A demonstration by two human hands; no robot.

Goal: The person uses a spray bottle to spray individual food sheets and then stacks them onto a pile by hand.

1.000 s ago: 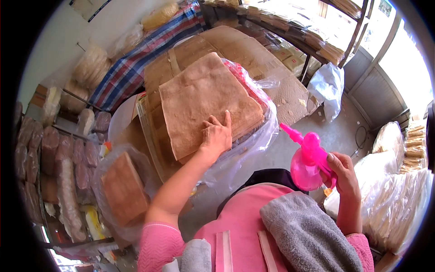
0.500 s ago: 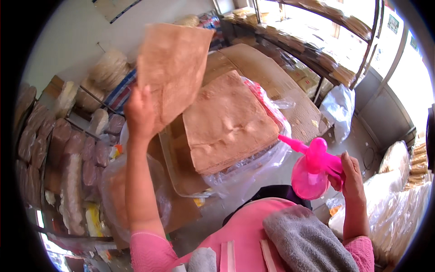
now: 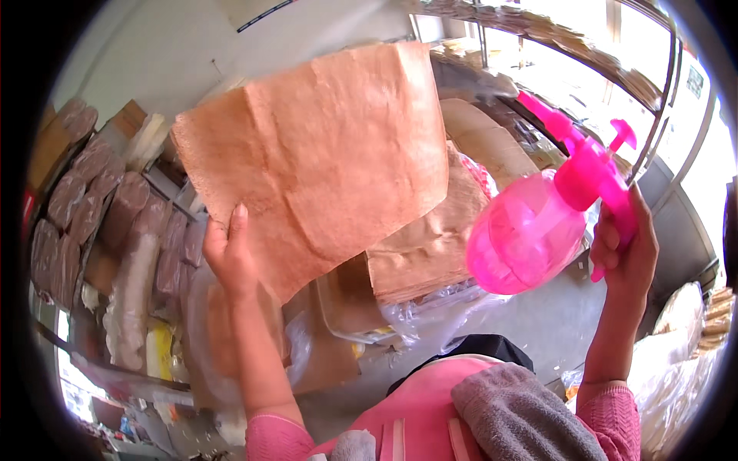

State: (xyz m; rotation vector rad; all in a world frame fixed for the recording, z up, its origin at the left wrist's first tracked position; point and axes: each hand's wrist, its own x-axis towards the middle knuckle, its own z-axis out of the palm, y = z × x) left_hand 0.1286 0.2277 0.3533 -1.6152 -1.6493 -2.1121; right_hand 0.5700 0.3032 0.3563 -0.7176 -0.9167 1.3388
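My left hand [image 3: 233,257] pinches the lower left edge of a large brown sheet [image 3: 323,154], thumb on its face. The sheet is raised, slightly creased, with its broad side toward me. In my right hand [image 3: 626,246] is a pink spray bottle [image 3: 526,230] with a rounded, see-through body. Its pink nozzle points up and to the left, and a faint whitish mist shows by the tip. My fingers wrap round its handle. Below and behind the raised sheet lies a stack of similar brown sheets [image 3: 427,250], partly hidden, on clear plastic.
Shelves on the left hold plastic-wrapped brown rolls [image 3: 123,207]. At the far right a metal rack [image 3: 669,84] carries stacked flat sheets. Clear plastic-wrapped bundles [image 3: 684,369] stand at the lower right. Flattened cardboard [image 3: 484,134] lies beyond the stack.
The brown sheet has turned its broad side toward me and come nearer. My right hand has raised the spray bottle beside it, nozzle now tilted upward.
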